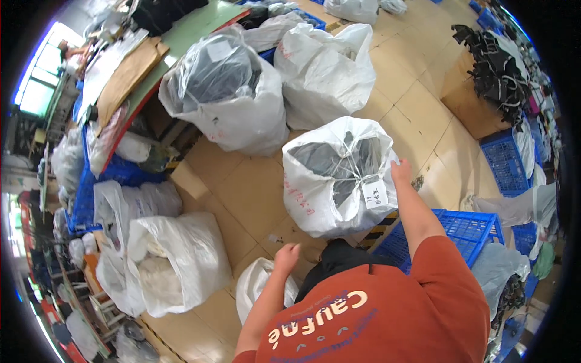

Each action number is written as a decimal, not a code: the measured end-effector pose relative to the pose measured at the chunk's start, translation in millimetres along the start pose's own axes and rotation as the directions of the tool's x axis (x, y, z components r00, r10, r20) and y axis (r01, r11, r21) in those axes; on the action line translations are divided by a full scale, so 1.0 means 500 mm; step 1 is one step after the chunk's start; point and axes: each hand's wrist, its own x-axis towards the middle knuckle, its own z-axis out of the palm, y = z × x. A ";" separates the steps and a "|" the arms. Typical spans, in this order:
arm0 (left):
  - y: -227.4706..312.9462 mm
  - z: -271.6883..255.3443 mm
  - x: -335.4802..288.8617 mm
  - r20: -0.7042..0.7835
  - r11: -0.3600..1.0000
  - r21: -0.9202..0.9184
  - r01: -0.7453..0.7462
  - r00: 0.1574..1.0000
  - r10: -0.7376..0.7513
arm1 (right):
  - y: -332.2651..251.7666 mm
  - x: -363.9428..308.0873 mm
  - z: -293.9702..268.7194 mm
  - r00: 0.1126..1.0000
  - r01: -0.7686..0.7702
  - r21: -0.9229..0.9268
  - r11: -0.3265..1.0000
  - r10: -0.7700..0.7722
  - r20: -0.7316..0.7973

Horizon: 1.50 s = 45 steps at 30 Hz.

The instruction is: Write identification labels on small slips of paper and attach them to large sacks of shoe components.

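A white woven sack [302, 202] stands in front of me, its mouth laced together with white string over dark contents. A white paper tag [375, 195] hangs at its near right side. My right hand [399, 171] is closed on the sack's right rim. My left hand [286, 258] is curled into a loose fist in the air near my body, with nothing visible in it. Below and beside it is a smaller white bag [257, 281], partly hidden by my left forearm.
Two large white sacks, one with dark wrapped contents [254, 124] and one paler [327, 78], stand beyond. More open white sacks [206, 248] are at the left. Blue crates [463, 227] stand at my right, near a cardboard box [463, 97] heaped with black pieces. A green-topped table [196, 30] is far left.
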 end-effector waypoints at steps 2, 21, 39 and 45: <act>0.194 0.026 0.075 0.231 0.997 0.055 0.053 0.971 -0.065 | -0.011 0.047 0.004 0.994 0.042 -0.015 0.999 -0.043 -0.100; 0.178 0.163 0.164 0.316 0.738 -0.292 0.608 0.790 -0.525 | -0.070 -0.046 0.063 0.908 0.345 0.196 0.918 -0.379 0.179; 0.032 -0.012 0.022 0.000 0.569 -0.792 0.221 0.932 -0.362 | -0.293 -0.174 -0.109 0.546 0.568 0.378 0.731 -0.678 0.492; 0.031 -0.138 -0.043 -0.108 0.461 -0.879 0.124 0.889 -0.445 | -0.417 -0.272 -0.114 0.455 0.441 0.541 0.716 -0.698 0.553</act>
